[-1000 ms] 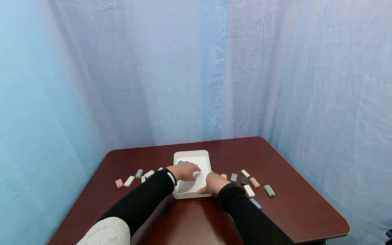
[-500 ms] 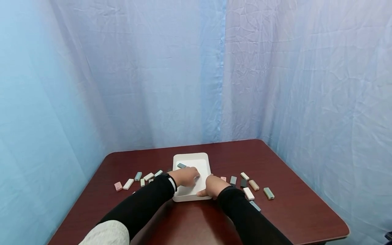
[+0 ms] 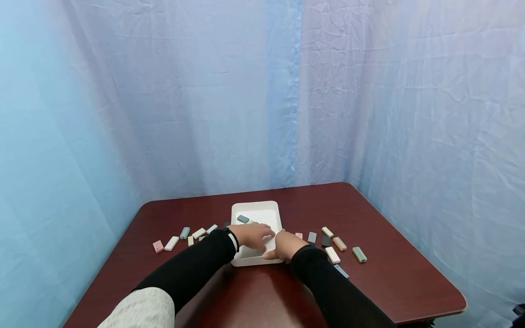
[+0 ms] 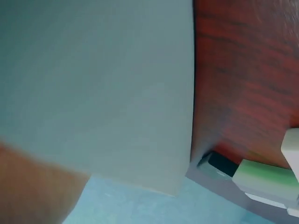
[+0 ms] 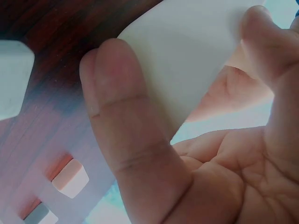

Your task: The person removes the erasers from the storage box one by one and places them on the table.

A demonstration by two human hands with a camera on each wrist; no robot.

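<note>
Since the earlier frame your left hand (image 3: 253,235) has drawn back toward the tray's near edge. Your right hand (image 3: 287,246) grips the tray (image 3: 256,208) at its near right corner, thumb (image 5: 124,140) and fingers curled round the wall. Whether the left grip holds a block, I cannot tell. One grey block (image 3: 243,219) lies in the tray; others are scattered on the desk (image 3: 389,278) either side. You seem mid-way through filling it, so next reach for a nearby block.
</note>
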